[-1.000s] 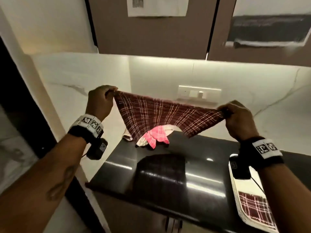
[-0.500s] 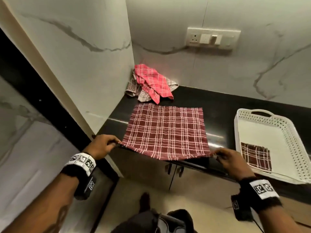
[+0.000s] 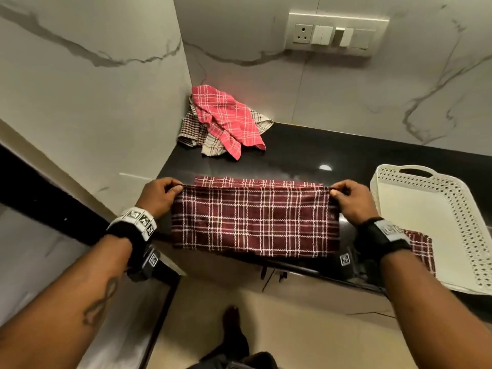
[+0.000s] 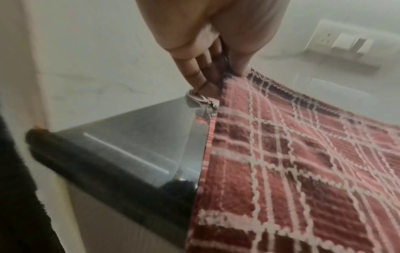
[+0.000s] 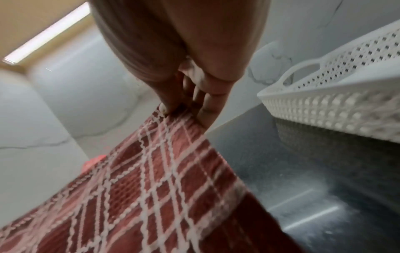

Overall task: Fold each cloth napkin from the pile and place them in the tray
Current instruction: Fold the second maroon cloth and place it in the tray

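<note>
A maroon plaid napkin (image 3: 254, 219) (image 4: 292, 171) (image 5: 151, 188) lies on the black counter (image 3: 306, 153), its near half carried over the far half, whose edge shows as a thin strip beyond. My left hand (image 3: 162, 194) (image 4: 216, 71) pinches the lifted left corner. My right hand (image 3: 346, 197) (image 5: 184, 109) pinches the lifted right corner. A pile of napkins (image 3: 223, 121), a pink plaid one on top, sits in the back corner. The white perforated tray (image 3: 458, 198) (image 5: 335, 95) at the right holds one folded maroon napkin (image 3: 423, 249).
Marble walls close in the counter at the left and back, with a switch plate (image 3: 336, 34) on the back wall. The counter's front edge (image 4: 103, 164) runs just under the napkin's fold. Cabinet doors and the floor lie below.
The napkin went from held up in the air to spread flat on the counter; now both hands have carried its near edge forward, over the far half.
</note>
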`<state>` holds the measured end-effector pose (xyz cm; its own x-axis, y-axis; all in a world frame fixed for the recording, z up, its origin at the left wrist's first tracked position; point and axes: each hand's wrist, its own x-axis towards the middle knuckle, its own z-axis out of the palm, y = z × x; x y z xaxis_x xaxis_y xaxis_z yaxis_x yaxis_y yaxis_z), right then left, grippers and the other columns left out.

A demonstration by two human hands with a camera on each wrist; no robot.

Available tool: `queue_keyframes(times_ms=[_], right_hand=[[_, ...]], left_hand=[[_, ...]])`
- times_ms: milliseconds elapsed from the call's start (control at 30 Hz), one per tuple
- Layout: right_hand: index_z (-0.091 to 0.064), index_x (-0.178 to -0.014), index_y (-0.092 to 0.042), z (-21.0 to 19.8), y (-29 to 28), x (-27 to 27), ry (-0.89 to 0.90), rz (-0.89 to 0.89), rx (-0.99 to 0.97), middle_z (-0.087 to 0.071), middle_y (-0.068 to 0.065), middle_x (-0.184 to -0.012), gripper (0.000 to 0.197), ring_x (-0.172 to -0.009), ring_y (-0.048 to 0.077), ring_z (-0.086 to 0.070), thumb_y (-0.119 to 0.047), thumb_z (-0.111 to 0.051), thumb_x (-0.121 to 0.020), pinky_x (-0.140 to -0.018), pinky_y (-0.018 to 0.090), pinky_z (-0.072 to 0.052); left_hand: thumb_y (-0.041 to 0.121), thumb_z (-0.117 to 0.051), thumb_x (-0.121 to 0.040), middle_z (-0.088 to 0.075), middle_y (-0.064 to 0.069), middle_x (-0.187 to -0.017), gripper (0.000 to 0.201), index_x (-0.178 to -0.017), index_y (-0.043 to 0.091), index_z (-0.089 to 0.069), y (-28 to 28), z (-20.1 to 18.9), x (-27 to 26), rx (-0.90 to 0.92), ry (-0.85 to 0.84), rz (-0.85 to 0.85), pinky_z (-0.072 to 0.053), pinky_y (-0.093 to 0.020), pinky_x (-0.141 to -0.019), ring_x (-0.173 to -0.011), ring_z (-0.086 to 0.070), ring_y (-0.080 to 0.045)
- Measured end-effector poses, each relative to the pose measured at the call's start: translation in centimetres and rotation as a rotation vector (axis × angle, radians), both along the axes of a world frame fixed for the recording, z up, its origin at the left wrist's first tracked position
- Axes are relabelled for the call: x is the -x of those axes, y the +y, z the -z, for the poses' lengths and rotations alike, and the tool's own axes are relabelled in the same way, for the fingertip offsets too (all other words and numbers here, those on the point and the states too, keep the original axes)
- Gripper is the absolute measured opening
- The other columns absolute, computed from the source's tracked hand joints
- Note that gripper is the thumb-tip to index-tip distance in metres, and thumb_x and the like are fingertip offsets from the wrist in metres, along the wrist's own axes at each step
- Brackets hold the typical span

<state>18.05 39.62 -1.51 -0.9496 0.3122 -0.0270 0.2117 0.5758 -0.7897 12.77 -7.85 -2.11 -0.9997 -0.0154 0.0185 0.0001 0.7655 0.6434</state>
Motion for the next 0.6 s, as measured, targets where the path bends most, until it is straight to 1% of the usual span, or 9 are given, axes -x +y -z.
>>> queue_keyframes(times_ms=[67, 133, 167, 233, 300, 367, 433, 500, 600], right_hand=[[-0.069, -0.086, -0.017, 1.5, -0.3, 3.2, -0.056, 0.043, -0.05, -0.071, 0.003, -0.088, 0.009, -0.085, 0.02, -0.066, -0.008, -0.068, -0.089, -0.078, 0.026, -0.046], [-0.069, -0.086, -0.02, 3.4, -0.3, 5.9, -0.135, 0.082, -0.072, -0.07, 0.002, -0.087, 0.01, -0.09, 0.022, -0.067, -0.01, -0.068, -0.088, -0.08, 0.025, -0.045], [-0.07, -0.086, -0.021, 4.2, -0.2, 6.8, -0.164, 0.105, -0.08, -0.07, 0.001, -0.087, 0.01, -0.092, 0.023, -0.068, -0.011, -0.069, -0.088, -0.081, 0.024, -0.044], [-0.073, -0.09, -0.017, 5.8, 0.0, 8.5, -0.211, 0.168, -0.086, -0.073, 0.005, -0.092, 0.007, -0.096, 0.025, -0.068, -0.012, -0.068, -0.089, -0.081, 0.023, -0.042], [-0.075, -0.096, -0.012, 6.8, 0.1, 9.3, -0.238, 0.212, -0.085, -0.074, 0.01, -0.101, 0.01, -0.095, 0.024, -0.066, -0.012, -0.066, -0.091, -0.081, 0.023, -0.041], [-0.075, -0.097, -0.011, 7.4, 0.2, 10.0, -0.264, 0.253, -0.1, -0.074, 0.011, -0.103, 0.012, -0.089, 0.021, -0.062, -0.013, -0.065, -0.092, -0.08, 0.023, -0.04], [-0.075, -0.097, -0.012, 7.6, 0.1, 10.2, -0.28, 0.265, -0.12, -0.073, 0.01, -0.102, 0.012, -0.088, 0.021, -0.062, -0.014, -0.064, -0.092, -0.08, 0.022, -0.04], [-0.075, -0.098, -0.012, 7.6, -0.1, 10.5, -0.274, 0.267, -0.145, -0.074, 0.011, -0.102, 0.012, -0.095, 0.025, -0.065, -0.014, -0.064, -0.092, -0.08, 0.021, -0.04], [-0.073, -0.101, -0.011, 7.5, -0.5, 10.7, -0.281, 0.26, -0.166, -0.073, 0.012, -0.102, 0.013, -0.097, 0.026, -0.066, -0.014, -0.062, -0.094, -0.078, 0.022, -0.041]], left_hand=[[0.019, -0.069, -0.091, -0.073, 0.0, -0.089, 0.007, -0.094, 0.017, -0.075, 1.0, 1.2, 3.3, 0.019, -0.034, -0.021, -0.046, -0.026, -0.079, -0.084, -0.066, -0.017], [0.02, -0.068, -0.092, -0.073, 0.0, -0.089, 0.007, -0.093, 0.018, -0.074, 2.0, 2.6, 6.3, 0.031, -0.074, -0.035, -0.047, -0.027, -0.079, -0.084, -0.066, -0.018], [0.019, -0.067, -0.093, -0.072, 0.0, -0.09, 0.008, -0.095, 0.017, -0.074, 2.4, 3.2, 7.4, 0.044, -0.094, -0.035, -0.046, -0.027, -0.079, -0.084, -0.065, -0.018], [0.017, -0.065, -0.094, -0.072, -0.004, -0.094, 0.01, -0.098, 0.012, -0.074, 3.1, 4.8, 9.6, 0.058, -0.136, -0.021, -0.044, -0.027, -0.08, -0.086, -0.064, -0.019], [0.017, -0.065, -0.094, -0.073, -0.008, -0.098, 0.012, -0.098, 0.01, -0.073, 3.4, 5.9, 10.6, 0.063, -0.175, -0.01, -0.045, -0.028, -0.082, -0.09, -0.066, -0.023], [0.019, -0.066, -0.093, -0.074, -0.01, -0.099, 0.014, -0.099, 0.009, -0.074, 3.5, 7.1, 11.8, 0.085, -0.193, -0.016, -0.047, -0.03, -0.084, -0.092, -0.067, -0.025], [0.021, -0.067, -0.092, -0.074, -0.011, -0.098, 0.015, -0.098, 0.009, -0.074, 3.3, 7.7, 12.1, 0.093, -0.187, -0.045, -0.047, -0.031, -0.087, -0.093, -0.068, -0.028], [0.021, -0.067, -0.092, -0.074, -0.01, -0.097, 0.015, -0.098, 0.01, -0.074, 3.2, 8.0, 12.4, 0.095, -0.167, -0.081, -0.047, -0.03, -0.088, -0.092, -0.068, -0.027], [0.019, -0.068, -0.091, -0.073, -0.007, -0.093, 0.01, -0.096, 0.012, -0.072, 3.4, 8.2, 12.4, 0.094, -0.157, -0.104, -0.047, -0.027, -0.085, -0.085, -0.066, -0.021]])
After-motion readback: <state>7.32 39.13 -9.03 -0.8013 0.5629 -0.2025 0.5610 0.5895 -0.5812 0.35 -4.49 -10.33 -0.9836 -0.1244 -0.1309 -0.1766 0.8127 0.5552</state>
